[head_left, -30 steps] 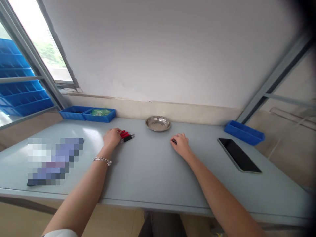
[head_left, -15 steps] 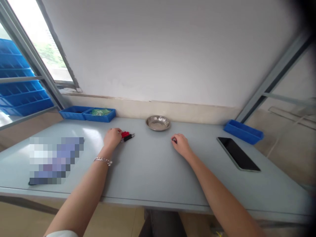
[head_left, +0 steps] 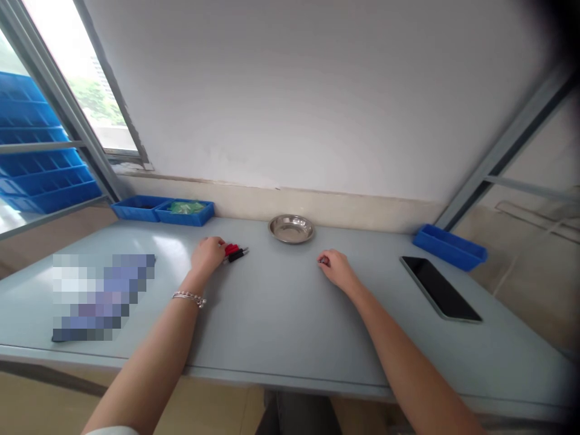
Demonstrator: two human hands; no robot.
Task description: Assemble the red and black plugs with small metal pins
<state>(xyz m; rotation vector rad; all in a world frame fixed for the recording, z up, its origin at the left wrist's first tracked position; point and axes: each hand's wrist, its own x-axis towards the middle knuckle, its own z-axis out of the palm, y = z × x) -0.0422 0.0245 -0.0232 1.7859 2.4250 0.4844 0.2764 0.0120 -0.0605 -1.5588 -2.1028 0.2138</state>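
Observation:
My left hand (head_left: pixel 209 256) rests on the grey table left of the middle, its fingers closed against the near ends of red pieces (head_left: pixel 232 249). A black piece (head_left: pixel 236 255) with a thin metallic tip lies beside the red ones. Right of the middle, my right hand (head_left: pixel 336 268) is curled, thumb and fingers pinched round something small and dark that I cannot make out. Between and beyond the hands stands a round, shallow metal dish (head_left: pixel 291 229).
Two blue bins stand at the back left, one (head_left: pixel 185 213) with green plastic in it. Another blue bin (head_left: pixel 450 246) is at the back right, near a black-screened tablet (head_left: pixel 439 289). A pixelated item (head_left: pixel 106 296) lies at left. Metal posts flank the table.
The whole view has shifted slightly. My right hand has moved a little to the right, still pinched. My left hand stays at the red pieces.

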